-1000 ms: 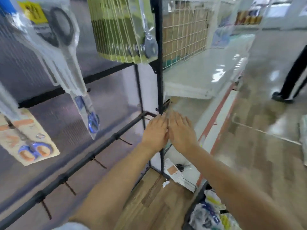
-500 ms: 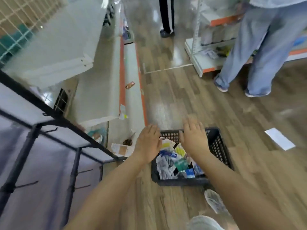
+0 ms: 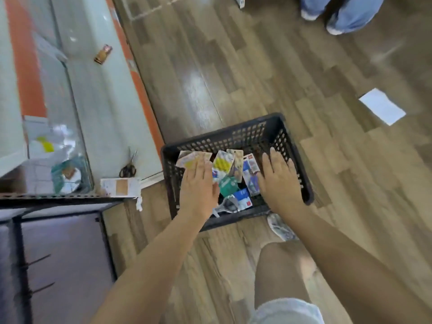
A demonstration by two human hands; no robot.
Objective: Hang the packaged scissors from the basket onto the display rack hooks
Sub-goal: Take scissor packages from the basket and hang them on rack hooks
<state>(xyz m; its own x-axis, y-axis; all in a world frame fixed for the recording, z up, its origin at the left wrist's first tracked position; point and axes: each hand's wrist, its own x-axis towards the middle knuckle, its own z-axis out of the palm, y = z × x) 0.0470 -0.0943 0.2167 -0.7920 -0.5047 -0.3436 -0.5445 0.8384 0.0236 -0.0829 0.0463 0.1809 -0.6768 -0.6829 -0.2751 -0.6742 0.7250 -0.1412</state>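
Both hands, left hand [image 3: 198, 183] and right hand [image 3: 279, 178], reach flat-fingered and empty into the basket [image 3: 292, 146]; best to pinch one top packet [image 3: 223, 163] by its hang-hole end.

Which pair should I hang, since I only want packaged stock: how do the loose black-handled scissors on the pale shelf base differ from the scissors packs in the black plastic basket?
The loose black-handled scissors lie bare, without packaging; the scissors packs sit on printed cards. The loose pair rests alone on the pale shelf base; the packs are piled inside the black plastic basket. Neither is gripped by a hand.
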